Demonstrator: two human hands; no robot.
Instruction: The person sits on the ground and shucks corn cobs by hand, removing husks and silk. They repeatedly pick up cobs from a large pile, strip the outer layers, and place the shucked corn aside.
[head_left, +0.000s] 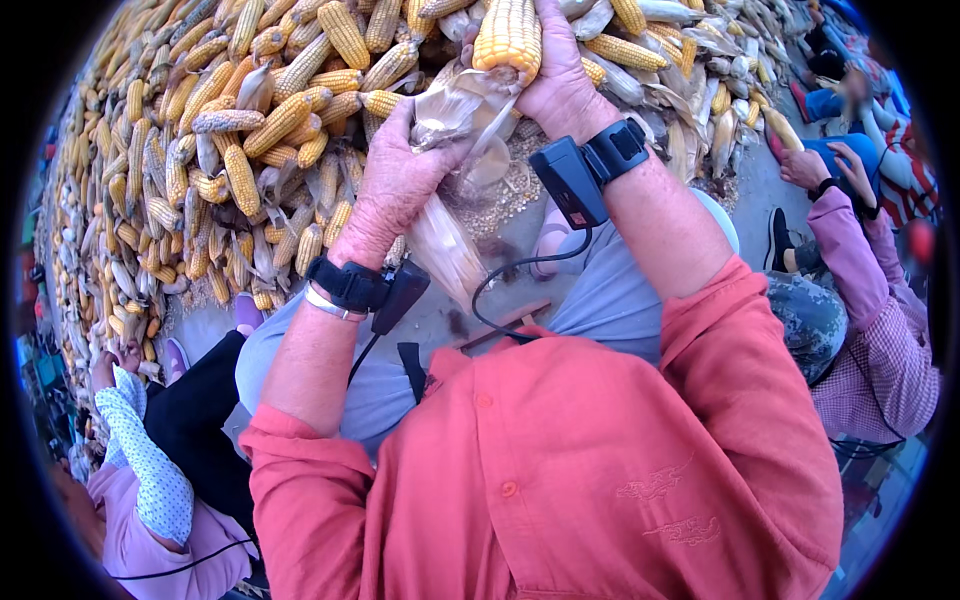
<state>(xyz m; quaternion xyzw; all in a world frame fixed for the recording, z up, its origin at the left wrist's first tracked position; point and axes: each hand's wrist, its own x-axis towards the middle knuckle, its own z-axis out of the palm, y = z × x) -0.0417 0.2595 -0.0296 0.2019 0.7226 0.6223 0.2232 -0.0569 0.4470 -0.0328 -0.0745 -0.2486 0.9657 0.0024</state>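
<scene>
A yellow ear of corn (508, 37) is in my right hand (562, 75), its kernels bare and its butt end towards me. Dry pale husk (469, 101) hangs from that butt end. My left hand (412, 169) grips the husk, with a long bundle of husk leaves (446, 244) trailing below the fingers. Part of the left fingers is hidden behind the husk. Both hands are raised at the near edge of a large heap of corn ears (285, 120). Several ears in the heap are bare and others still wear husk.
Loose kernels (510, 202) and chaff lie scattered on the grey floor between my knees. To the left sits a co-worker in patterned sleeves (150, 450). On the right, another in a pink checked top (870, 360) holds an ear of corn (782, 129). Cables run from my wrist devices.
</scene>
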